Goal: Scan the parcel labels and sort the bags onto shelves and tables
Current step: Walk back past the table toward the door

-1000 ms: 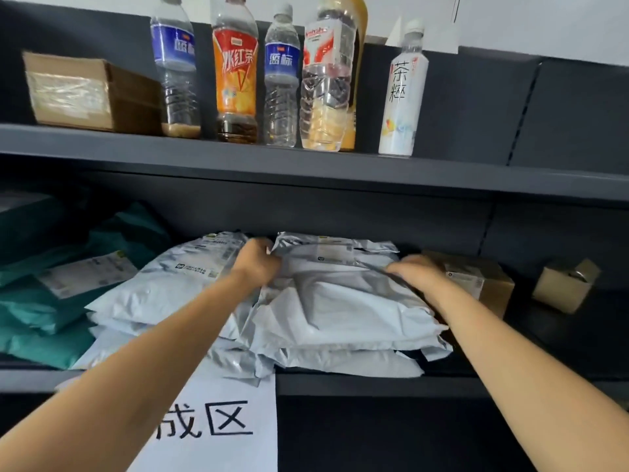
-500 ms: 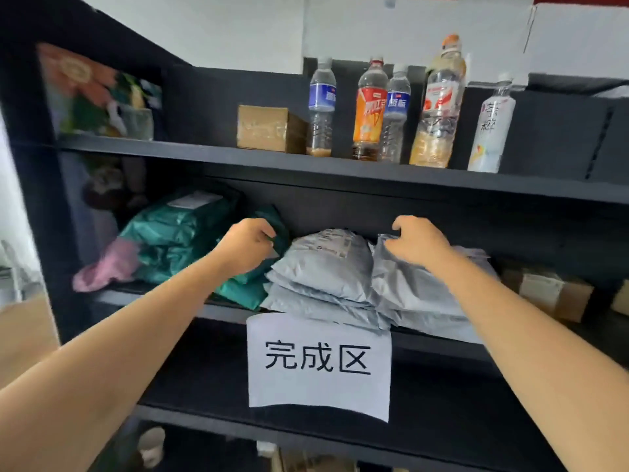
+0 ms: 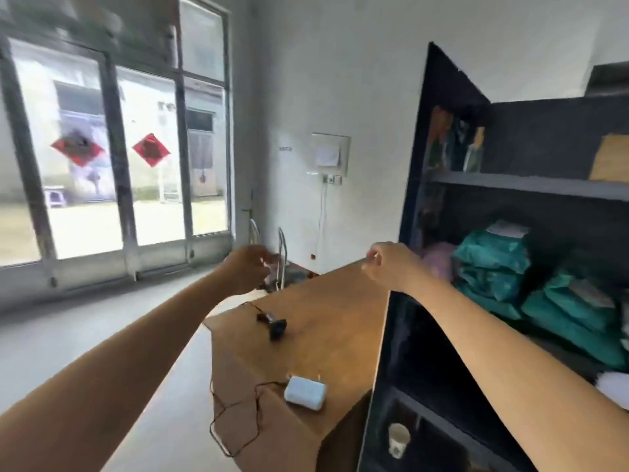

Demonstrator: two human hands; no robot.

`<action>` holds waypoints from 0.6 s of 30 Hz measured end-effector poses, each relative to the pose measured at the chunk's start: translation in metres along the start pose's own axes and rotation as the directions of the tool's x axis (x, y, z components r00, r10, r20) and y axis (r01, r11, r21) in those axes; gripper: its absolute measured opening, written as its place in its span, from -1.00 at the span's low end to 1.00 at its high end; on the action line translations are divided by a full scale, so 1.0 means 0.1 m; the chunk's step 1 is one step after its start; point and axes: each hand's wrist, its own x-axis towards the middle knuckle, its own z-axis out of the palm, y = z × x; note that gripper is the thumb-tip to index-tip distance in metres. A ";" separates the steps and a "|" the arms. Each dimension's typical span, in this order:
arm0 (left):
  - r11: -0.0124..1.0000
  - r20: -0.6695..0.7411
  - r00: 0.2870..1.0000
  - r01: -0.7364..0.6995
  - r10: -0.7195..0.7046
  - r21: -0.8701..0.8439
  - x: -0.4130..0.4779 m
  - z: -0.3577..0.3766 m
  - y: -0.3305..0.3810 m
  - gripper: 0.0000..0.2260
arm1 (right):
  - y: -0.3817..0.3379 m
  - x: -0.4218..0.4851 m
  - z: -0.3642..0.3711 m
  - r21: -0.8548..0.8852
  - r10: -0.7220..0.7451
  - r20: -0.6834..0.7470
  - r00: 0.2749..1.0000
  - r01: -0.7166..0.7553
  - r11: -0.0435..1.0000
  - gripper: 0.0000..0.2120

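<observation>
Green parcel bags [image 3: 493, 264] lie stacked on the middle board of the dark shelf unit [image 3: 531, 185] at the right, and neither hand touches them. The left hand [image 3: 250, 267] and right hand [image 3: 388, 264] hang in the air over the far end of the wooden table [image 3: 326, 321], fingers loosely curled, holding nothing. On the table lie a black scanner [image 3: 275, 327] and, nearer, a white box [image 3: 305, 392]; a thin cable [image 3: 238, 413] hangs down the table's side

head cam | faces forward-down over table [image 3: 333, 301] | shelf [image 3: 510, 185] close right | windows [image 3: 85, 148] far left
</observation>
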 end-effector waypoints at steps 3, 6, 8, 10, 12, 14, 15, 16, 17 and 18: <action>0.992 -0.064 0.995 0.086 -0.081 0.087 0.03 -0.43 -0.69 -0.81 | -0.82 0.45 0.46 0.018 -0.147 0.101 0.984 0.146 0.989 -0.65; 0.974 -0.103 0.988 0.132 -0.115 0.184 0.19 -0.77 -1.34 -0.78 | -1.47 0.89 0.88 -0.007 -0.240 0.162 0.957 0.244 0.970 -0.68; 0.962 -0.116 0.986 0.145 -0.120 0.233 0.39 -0.96 -1.74 -0.78 | -1.82 1.26 1.14 0.004 -0.284 0.175 0.943 0.288 0.958 -0.69; 0.949 -0.125 0.984 0.156 -0.126 0.273 0.65 -1.13 -2.12 -0.79 | -2.12 1.68 1.36 0.026 -0.316 0.180 0.931 0.317 0.948 -0.68; 0.941 -0.119 0.984 0.160 -0.129 0.299 0.97 -1.34 -2.43 -0.79 | -2.39 2.11 1.54 0.067 -0.325 0.185 0.927 0.319 0.946 -0.66; 0.931 -0.100 0.987 0.154 -0.128 0.332 1.32 -1.55 -2.69 -0.80 | -2.64 2.55 1.70 0.086 -0.329 0.192 0.925 0.318 0.944 -0.67; 0.928 -0.099 0.987 0.155 -0.129 0.339 1.47 -1.65 -2.82 -0.80 | -2.77 2.74 1.77 0.094 -0.331 0.188 0.925 0.318 0.943 -0.68; 0.927 -0.100 0.987 0.151 -0.124 0.343 1.61 -1.73 -2.94 -0.81 | -2.90 2.93 1.85 0.106 -0.331 0.182 0.926 0.316 0.943 -0.69; 0.928 -0.102 0.988 0.141 -0.112 0.345 1.74 -1.80 -3.08 -0.82 | -3.02 3.12 1.94 0.122 -0.333 0.175 0.927 0.315 0.941 -0.70; 0.928 -0.104 0.990 0.128 -0.097 0.350 1.87 -1.86 -3.21 -0.83 | -3.15 3.30 2.04 0.140 -0.338 0.177 0.924 0.316 0.938 -0.72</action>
